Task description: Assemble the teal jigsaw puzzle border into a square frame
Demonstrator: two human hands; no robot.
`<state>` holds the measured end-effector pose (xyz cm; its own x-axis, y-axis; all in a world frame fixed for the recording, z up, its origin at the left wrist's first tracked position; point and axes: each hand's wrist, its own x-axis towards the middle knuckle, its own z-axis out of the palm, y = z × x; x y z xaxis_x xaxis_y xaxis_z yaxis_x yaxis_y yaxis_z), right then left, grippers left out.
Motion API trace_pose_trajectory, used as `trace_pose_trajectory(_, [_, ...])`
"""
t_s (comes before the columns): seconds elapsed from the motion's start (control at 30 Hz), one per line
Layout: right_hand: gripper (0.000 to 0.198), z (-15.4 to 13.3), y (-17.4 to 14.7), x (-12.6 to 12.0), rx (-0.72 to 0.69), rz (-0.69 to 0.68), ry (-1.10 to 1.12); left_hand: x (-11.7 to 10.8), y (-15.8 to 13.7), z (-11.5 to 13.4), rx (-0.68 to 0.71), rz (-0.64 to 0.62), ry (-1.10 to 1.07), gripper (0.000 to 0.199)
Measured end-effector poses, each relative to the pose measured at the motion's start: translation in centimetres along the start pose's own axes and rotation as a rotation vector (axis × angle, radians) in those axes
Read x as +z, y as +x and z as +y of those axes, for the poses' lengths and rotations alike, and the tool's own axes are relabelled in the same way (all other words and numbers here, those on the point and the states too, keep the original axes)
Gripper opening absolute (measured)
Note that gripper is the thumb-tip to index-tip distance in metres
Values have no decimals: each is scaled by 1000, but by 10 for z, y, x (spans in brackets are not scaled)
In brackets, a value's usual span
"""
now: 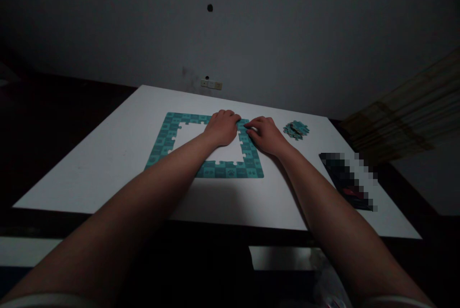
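A teal jigsaw puzzle border [215, 170] with a checked pattern and a paw print lies flat on the white table. Its inner edge has knobs and notches, and bare white shows inside it. My left hand [223, 127] rests palm down over the top right part of the border, fingers laid across it and covering what is beneath. At the border's right edge is my right hand [265, 134], index finger and thumb apart, with nothing visible between them. To the right of this hand sits a small heap of loose teal puzzle pieces [296, 129].
The white table [89, 154] has a dark front edge. On its right side lies a dark flat item [345, 181], partly blurred into blocks. Behind the table stands a grey wall with sockets [211, 84]. A patterned curtain [398, 121] hangs at right.
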<state>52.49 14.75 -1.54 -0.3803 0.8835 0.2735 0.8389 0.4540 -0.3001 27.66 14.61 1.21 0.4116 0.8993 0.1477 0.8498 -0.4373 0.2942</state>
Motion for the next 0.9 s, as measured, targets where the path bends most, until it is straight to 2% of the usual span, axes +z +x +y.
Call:
trace_pose_trajectory(0.1, [27,-3,0,-2,11,7,5,-4,2,0,34,44,-21,49])
trace_pose_trajectory(0.2, [27,-3,0,-3,23,-11,17,-6,4,-1,71,12,-24,45])
trace_pose_trajectory(0.53, [42,4,2,-4,64,-26,79,-9,2,1,123,-22,55,51])
trace_pose_trajectory(0.9, [36,-6,1,-8,41,-49,16,-9,1,7,165,-42,92,48])
